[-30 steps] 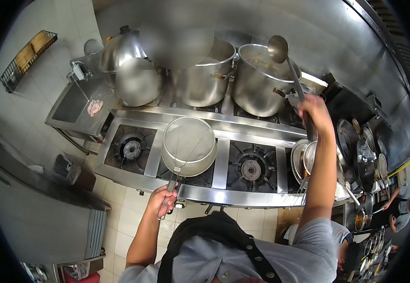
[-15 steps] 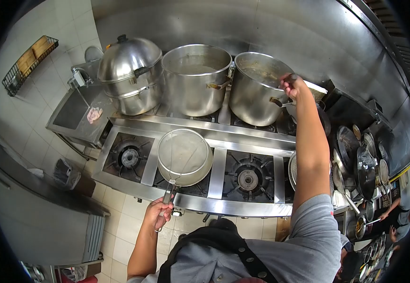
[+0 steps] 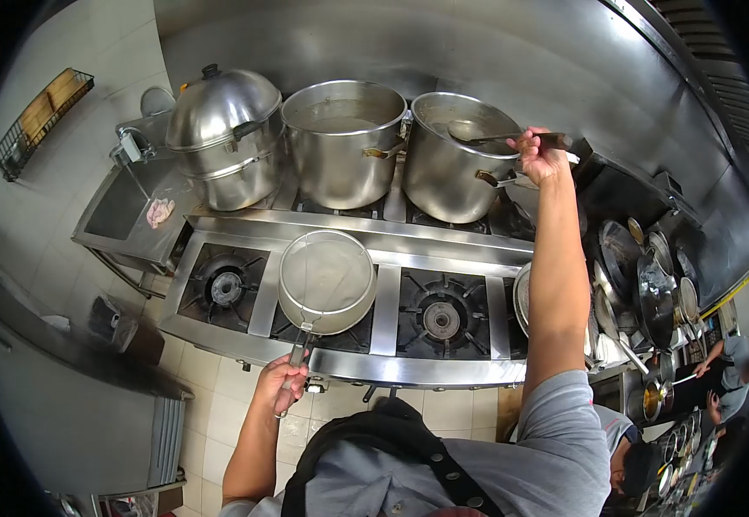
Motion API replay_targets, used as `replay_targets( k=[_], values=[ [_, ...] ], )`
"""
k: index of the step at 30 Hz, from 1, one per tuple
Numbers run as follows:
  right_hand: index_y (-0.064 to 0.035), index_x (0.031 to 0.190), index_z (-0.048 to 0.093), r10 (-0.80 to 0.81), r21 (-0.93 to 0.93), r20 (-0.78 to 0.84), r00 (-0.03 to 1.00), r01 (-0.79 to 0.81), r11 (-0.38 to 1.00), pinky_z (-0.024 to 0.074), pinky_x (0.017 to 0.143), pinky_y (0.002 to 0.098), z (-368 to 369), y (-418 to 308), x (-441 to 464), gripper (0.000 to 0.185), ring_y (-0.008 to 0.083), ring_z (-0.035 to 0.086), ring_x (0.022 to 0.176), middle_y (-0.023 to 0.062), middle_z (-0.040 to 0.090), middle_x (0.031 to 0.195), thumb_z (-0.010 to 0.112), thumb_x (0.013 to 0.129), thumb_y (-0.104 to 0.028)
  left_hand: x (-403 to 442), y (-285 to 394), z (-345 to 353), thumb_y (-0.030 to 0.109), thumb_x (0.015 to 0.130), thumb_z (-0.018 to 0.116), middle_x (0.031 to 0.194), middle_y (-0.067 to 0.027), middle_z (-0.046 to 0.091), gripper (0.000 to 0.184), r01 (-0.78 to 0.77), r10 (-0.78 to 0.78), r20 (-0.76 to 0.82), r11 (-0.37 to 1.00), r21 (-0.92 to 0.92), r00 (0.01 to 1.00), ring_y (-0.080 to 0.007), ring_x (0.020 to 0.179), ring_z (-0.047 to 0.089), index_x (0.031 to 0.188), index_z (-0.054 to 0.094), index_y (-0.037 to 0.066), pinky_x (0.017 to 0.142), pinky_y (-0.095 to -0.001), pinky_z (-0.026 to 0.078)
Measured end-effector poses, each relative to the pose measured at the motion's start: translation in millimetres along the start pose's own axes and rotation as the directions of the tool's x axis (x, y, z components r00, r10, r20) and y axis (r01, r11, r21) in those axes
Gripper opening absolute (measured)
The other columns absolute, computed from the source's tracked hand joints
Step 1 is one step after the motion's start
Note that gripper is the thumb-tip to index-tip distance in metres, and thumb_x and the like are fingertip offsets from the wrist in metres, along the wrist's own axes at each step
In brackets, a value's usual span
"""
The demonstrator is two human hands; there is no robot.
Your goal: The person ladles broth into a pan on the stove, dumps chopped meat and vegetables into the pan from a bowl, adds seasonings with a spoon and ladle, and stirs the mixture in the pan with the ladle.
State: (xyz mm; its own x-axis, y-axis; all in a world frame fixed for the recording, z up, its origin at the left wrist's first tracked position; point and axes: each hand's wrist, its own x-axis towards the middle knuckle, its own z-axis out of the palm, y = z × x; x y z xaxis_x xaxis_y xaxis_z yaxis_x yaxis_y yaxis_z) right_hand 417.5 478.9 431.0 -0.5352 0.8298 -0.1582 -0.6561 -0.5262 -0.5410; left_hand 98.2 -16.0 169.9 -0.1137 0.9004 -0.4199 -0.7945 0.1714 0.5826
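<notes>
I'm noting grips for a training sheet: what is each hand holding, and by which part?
The left hand holds the round grey metal-mesh strainer by its handle; the right hand holds the silver round-bowled metal ladle by its handle.

One head-worn camera is looking forward and steeply down from close above the wearer's grey shirt [image 3: 538, 470], which is showing along the bottom edge, nearer the lens than either grip. Its wide, curving view is taking in the left hand [image 3: 281, 383] low and the right hand [image 3: 542, 159] higher up; beyond the left grip the stove [image 3: 384, 310] is stretching across the middle, and behind the right grip the steel wall [image 3: 512, 52] is closing the top
</notes>
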Motion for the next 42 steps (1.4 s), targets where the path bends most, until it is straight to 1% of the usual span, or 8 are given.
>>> replay_targets(
  k=[7, 17, 21, 26, 33, 36, 38, 42],
  values=[
    [0.0224, 0.113, 0.027, 0.018, -0.009, -0.037, 0.999, -0.018, 1.0, 0.0449, 0.036, 0.0192, 44, 8, -34, 0.055, 0.0127, 0.055, 0.047, 0.0085, 0.056, 0.064, 0.06, 0.078, -0.005, -4, 3, -9, 0.004, 0.079, 0.049, 0.078, -0.0079, 0.057, 0.034, 0.026, -0.027, 0.041, 0.999, 0.02, 0.999, -0.0117, 0.049, 0.046, 0.113, 0.051, 0.001, 0.041, -0.0264, 0.041],
    [0.0245, 0.114, 0.027, 0.051, -0.055, 0.11, 0.993, -0.045, 0.997, 0.0414, 0.036, 0.0169, 89, 51, -105, 0.057, 0.0109, 0.052, 0.047, 0.0073, 0.056, 0.065, 0.059, 0.08, -0.007, 5, 11, -27, 0.003, 0.078, 0.05, 0.078, -0.0076, 0.057, 0.029, 0.056, -0.058, 0.113, 0.998, 0.025, 0.992, -0.0118, 0.05, 0.047, 0.107, 0.051, 0.0, 0.043, -0.0272, 0.04],
    [0.0235, 0.112, 0.03, 0.08, -0.114, 0.229, 0.97, -0.055, 0.992, 0.0412, 0.038, 0.0178, 95, 88, -138, 0.052, 0.0098, 0.05, 0.048, 0.007, 0.054, 0.068, 0.058, 0.081, -0.007, 4, 19, -25, 0.003, 0.077, 0.05, 0.077, -0.0072, 0.057, 0.028, 0.033, -0.04, 0.143, 0.998, 0.047, 0.989, -0.0116, 0.051, 0.047, 0.105, 0.052, 0.001, 0.042, -0.0273, 0.039],
    [0.0235, 0.115, 0.03, 0.163, -0.028, 0.297, 0.941, -0.162, 0.986, 0.0431, 0.038, 0.0226, 86, 150, -176, 0.05, 0.0127, 0.054, 0.051, 0.0079, 0.054, 0.073, 0.054, 0.084, -0.008, 2, 32, -18, 0.006, 0.077, 0.05, 0.075, -0.0028, 0.057, 0.026, 0.015, -0.036, 0.158, 0.992, 0.128, 0.987, -0.0089, 0.052, 0.047, 0.103, 0.053, 0.004, 0.043, -0.0257, 0.039],
    [0.0202, 0.118, 0.036, 0.261, 0.107, 0.236, 0.936, -0.292, 0.95, 0.0451, 0.04, 0.0249, 22, 268, -200, 0.049, 0.0139, 0.056, 0.052, 0.0077, 0.059, 0.075, 0.051, 0.085, -0.013, 8, 34, -33, 0.006, 0.079, 0.051, 0.079, -0.0043, 0.059, 0.028, 0.031, -0.051, 0.169, 0.993, 0.117, 0.984, -0.0085, 0.052, 0.049, 0.108, 0.053, 0.004, 0.042, -0.0257, 0.041],
    [0.015, 0.112, 0.044, 0.313, -0.008, 0.084, 0.946, -0.313, 0.95, 0.0424, 0.038, 0.0222, -8, 321, -200, 0.045, 0.0115, 0.054, 0.052, 0.0053, 0.059, 0.072, 0.057, 0.083, -0.017, 8, 31, -39, 0.005, 0.08, 0.05, 0.078, -0.0047, 0.059, 0.025, 0.053, -0.068, 0.142, 0.993, 0.11, 0.987, -0.0086, 0.051, 0.049, 0.105, 0.052, 0.003, 0.042, -0.0252, 0.041],
    [0.0082, 0.104, 0.05, 0.265, -0.237, -0.035, 0.964, -0.266, 0.934, 0.0409, 0.037, 0.0232, -21, 355, -204, 0.035, 0.0111, 0.052, 0.048, 0.0047, 0.058, 0.068, 0.061, 0.079, -0.015, 7, 29, -41, 0.005, 0.08, 0.05, 0.078, -0.005, 0.059, 0.025, 0.059, -0.072, 0.113, 0.992, 0.107, 0.991, -0.0086, 0.051, 0.049, 0.104, 0.052, 0.002, 0.041, -0.025, 0.04],
    [-0.0005, 0.085, 0.054, 0.117, -0.694, -0.07, 0.991, -0.133, 0.708, 0.0431, 0.039, 0.0272, -42, 407, -233, 0.013, 0.0145, 0.053, 0.045, 0.0057, 0.057, 0.062, 0.059, 0.077, -0.01, 9, 24, -48, 0.004, 0.079, 0.049, 0.078, -0.0055, 0.059, 0.024, 0.066, -0.075, 0.096, 0.993, 0.094, 0.993, -0.0087, 0.051, 0.049, 0.102, 0.052, 0.002, 0.041, -0.0247, 0.039]
  ],
)
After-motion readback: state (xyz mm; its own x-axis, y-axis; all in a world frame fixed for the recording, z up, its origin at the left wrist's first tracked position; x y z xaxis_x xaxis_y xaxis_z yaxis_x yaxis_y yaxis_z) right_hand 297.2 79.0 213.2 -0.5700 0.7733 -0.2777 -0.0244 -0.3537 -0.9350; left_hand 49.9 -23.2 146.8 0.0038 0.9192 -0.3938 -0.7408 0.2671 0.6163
